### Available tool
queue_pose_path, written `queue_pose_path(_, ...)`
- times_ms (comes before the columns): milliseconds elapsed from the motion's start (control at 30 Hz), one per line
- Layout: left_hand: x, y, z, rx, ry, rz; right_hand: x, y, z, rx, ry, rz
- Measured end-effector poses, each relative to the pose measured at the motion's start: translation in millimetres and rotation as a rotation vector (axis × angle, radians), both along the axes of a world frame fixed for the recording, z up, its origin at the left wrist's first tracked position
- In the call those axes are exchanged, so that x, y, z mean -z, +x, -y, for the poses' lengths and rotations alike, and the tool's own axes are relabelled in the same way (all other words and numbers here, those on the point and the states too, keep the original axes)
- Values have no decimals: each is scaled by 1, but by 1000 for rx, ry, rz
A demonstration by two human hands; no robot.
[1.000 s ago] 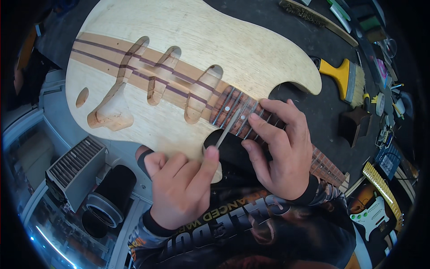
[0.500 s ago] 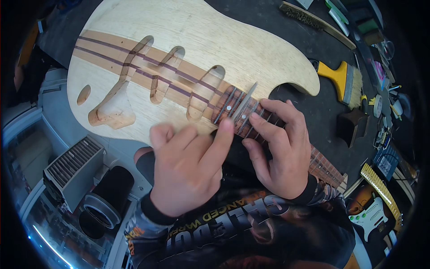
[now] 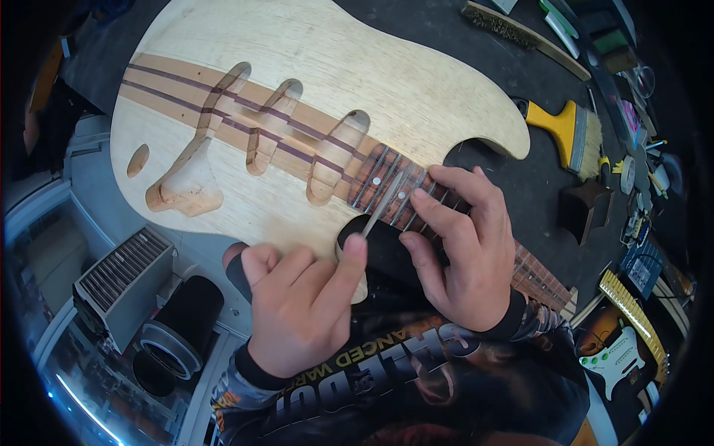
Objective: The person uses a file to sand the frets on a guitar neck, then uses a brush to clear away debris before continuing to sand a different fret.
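An unfinished pale wooden guitar body (image 3: pixel 401 82) lies tilted across the workbench, with a dark striped centre strip and routed cavities. Its neck (image 3: pixel 541 275) runs down to the right under my right hand. My left hand (image 3: pixel 301 316) is closed round a slim grey file (image 3: pixel 384 202), index finger stretched along it. The file lies over the frets near the body end of the fretboard (image 3: pixel 368 182); its handle end is hidden in my palm. My right hand (image 3: pixel 472 253) spans the neck just beside the file, fingertips on the fretboard and far edge, thumb at the near edge.
Beyond the body lie a wooden-handled brush (image 3: pixel 524 41) and a yellow-handled paintbrush (image 3: pixel 569 137). A dark block (image 3: pixel 586 208) sits right of the neck. Another guitar (image 3: pixel 617 357) with a white pickguard stands at lower right. A black bin (image 3: pixel 182 320) is on the floor at left.
My left hand has drawn back toward me and slightly left, pulling the file's tip from the far edge of the fretboard to its middle. My right hand stays in place.
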State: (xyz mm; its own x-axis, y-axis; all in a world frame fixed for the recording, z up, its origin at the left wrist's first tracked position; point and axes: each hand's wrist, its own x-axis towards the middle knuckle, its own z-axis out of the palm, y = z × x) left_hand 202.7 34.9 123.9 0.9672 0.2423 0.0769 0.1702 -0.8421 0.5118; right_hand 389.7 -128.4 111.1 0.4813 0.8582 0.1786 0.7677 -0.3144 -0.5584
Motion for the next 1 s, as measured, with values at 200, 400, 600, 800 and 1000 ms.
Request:
queue_pose_path(200, 9, 33, -14, 26, 16, 132, -1, 1, -1, 7, -7, 3)
queue_pose_path(400, 2, 6, -6, 1, -27, 45, -2, -1, -2, -7, -14, 7)
queue_pose_path(600, 6, 21, -9, 19, -4, 64, -3, 2, 0, -4, -27, 20)
queue_pose_path(800, -1, 33, -13, 5, -13, 41, 1, 2, -1, -7, -1, 14)
queue_pose_path(1000, -10, 6, -5, -20, -56, -28, -1, -2, -1, -4, -6, 12)
